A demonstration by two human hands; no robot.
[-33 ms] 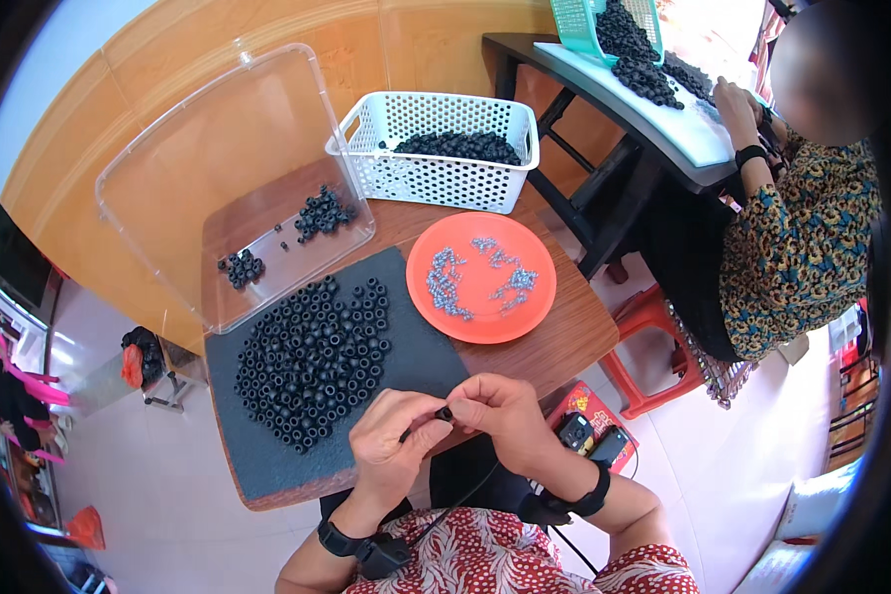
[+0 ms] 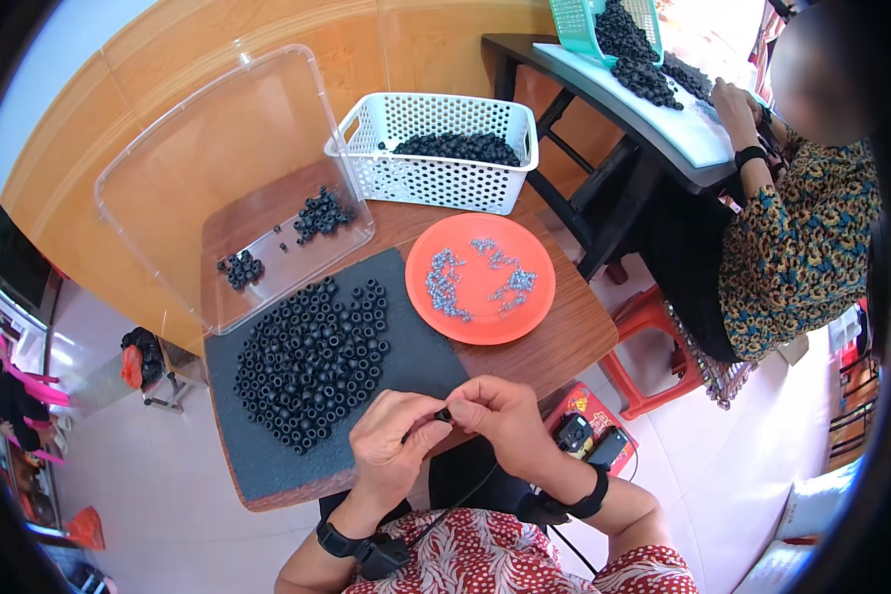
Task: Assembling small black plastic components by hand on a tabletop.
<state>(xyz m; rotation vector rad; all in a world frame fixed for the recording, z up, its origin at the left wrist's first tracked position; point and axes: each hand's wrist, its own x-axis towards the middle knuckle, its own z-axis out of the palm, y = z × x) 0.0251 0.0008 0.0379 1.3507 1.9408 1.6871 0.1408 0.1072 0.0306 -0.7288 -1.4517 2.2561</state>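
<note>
Nothing has shifted since the earlier frame: both hands stay together, the left hand (image 2: 396,441) and right hand (image 2: 500,416) pinching one small black ring (image 2: 445,416) between their fingertips, just beyond them the ring pile (image 2: 312,361) on the dark mat (image 2: 416,356).

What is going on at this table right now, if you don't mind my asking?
A person's left hand and right hand pinch one small black ring between them, just above the near edge of a dark mat. A heap of black rings lies on the mat. Beside it, an orange plate holds small metal pieces. Behind stands a white basket. Another person works at the next table.
</note>
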